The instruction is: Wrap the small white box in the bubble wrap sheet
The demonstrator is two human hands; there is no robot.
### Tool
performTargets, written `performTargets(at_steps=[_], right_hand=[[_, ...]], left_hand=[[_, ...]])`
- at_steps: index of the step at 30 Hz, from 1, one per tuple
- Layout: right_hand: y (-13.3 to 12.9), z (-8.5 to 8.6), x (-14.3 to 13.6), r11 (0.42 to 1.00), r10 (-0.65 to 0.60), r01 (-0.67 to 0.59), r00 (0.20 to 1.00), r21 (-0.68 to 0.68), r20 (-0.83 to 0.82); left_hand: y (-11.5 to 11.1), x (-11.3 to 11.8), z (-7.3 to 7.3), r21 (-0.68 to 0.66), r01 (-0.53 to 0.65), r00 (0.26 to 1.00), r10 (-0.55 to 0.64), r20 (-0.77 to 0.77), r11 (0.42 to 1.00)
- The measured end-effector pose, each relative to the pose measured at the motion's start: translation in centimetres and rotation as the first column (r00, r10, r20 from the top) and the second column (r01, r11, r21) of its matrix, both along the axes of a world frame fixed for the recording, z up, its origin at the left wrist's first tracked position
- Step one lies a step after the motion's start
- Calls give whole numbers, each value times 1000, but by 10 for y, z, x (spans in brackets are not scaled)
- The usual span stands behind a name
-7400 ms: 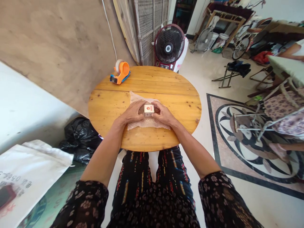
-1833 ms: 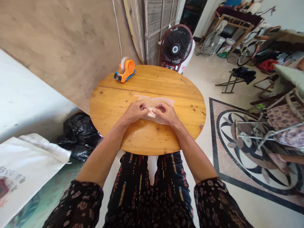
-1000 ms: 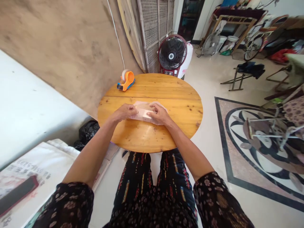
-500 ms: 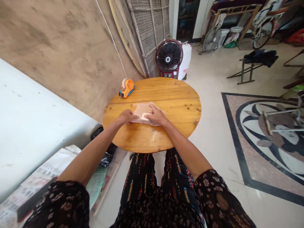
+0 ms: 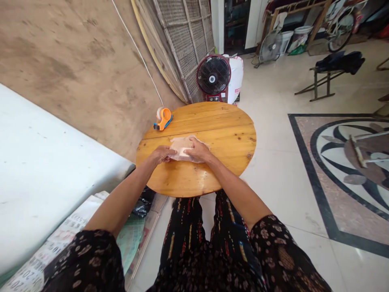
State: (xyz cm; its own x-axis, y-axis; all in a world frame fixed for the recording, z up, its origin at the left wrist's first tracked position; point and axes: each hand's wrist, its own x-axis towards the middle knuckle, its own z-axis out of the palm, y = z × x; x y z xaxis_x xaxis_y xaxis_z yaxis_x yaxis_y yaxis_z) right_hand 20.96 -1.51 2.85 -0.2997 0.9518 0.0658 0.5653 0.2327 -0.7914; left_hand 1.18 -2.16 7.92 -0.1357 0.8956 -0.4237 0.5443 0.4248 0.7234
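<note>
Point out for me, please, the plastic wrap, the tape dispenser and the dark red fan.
Plastic wrap (image 5: 181,145): head view, middle of its visible sheet.
Tape dispenser (image 5: 164,121): head view, its orange body.
Dark red fan (image 5: 214,75): head view, its round front grille.

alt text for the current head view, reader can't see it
A person's left hand pinches and right hand touches translucent wrap on a wooden table. An orange tape dispenser stands at its far left, a fan beyond.
</note>
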Motion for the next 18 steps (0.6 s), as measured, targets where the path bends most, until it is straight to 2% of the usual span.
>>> performTargets(at_steps=[7, 13, 18], right_hand=[[0, -1, -2, 1000, -24, 24, 1000, 7, -9], [3, -4, -4, 1000, -9, 9, 1000, -21, 12], [-1, 1, -3, 999, -17, 17, 1000, -36, 5]], left_hand=[[-3, 22, 2, 149, -37, 998, 44, -45, 988], [0, 38, 4, 179, -8, 998, 20, -61, 984], [-4, 41, 9, 186, 58, 997, -50, -51, 981]])
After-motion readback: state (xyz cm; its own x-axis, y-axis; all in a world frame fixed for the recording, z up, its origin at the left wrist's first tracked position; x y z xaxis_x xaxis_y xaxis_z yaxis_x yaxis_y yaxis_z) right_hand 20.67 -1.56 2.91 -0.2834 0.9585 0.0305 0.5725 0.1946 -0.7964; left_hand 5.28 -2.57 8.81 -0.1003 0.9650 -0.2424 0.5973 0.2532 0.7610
